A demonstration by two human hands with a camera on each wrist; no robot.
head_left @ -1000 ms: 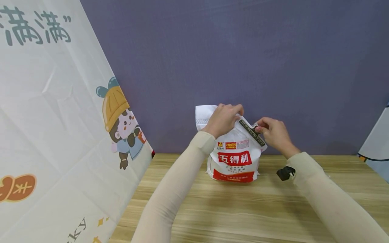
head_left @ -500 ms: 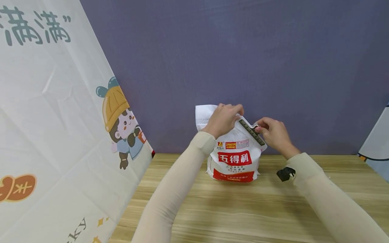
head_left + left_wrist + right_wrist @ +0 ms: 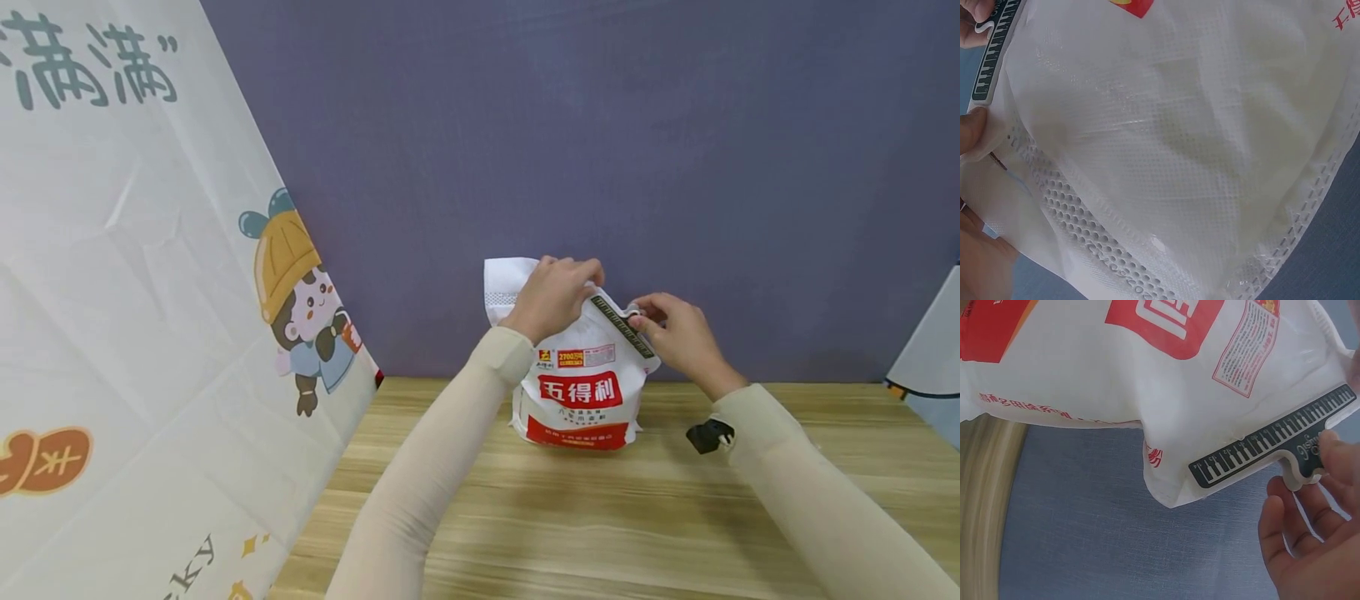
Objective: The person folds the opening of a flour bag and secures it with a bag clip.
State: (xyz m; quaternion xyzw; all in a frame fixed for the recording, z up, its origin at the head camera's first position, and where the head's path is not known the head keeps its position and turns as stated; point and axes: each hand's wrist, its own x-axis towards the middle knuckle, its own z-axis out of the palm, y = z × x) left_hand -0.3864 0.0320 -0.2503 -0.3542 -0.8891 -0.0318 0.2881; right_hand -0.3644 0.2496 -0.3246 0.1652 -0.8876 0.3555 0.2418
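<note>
A white flour bag [image 3: 577, 387] with red printing stands on the wooden table against the backdrop. Across its slanted upper right edge sits a dark clip [image 3: 622, 325] with a piano-key pattern, also plain in the right wrist view as the clip [image 3: 1272, 437]. My left hand [image 3: 551, 292] pinches the bag's top fold beside the clip's upper end; in the left wrist view its thumb [image 3: 971, 130] presses on the white material. With thumb and fingers, my right hand [image 3: 678, 333] holds the clip's handle. Behind the bag, some fingertips are hidden.
The wooden table [image 3: 600, 517] reaches back to a blue-grey cloth backdrop [image 3: 585, 133]. On the left hangs a white printed sheet [image 3: 150, 292] with a cartoon figure. A small black device [image 3: 708, 435] is at the right sleeve.
The right hand's fingers have shifted slightly on the clip's handle, and the wrist sits a little lower. The left hand, bag and clip look nearly unmoved; the whole view shifts slightly.
</note>
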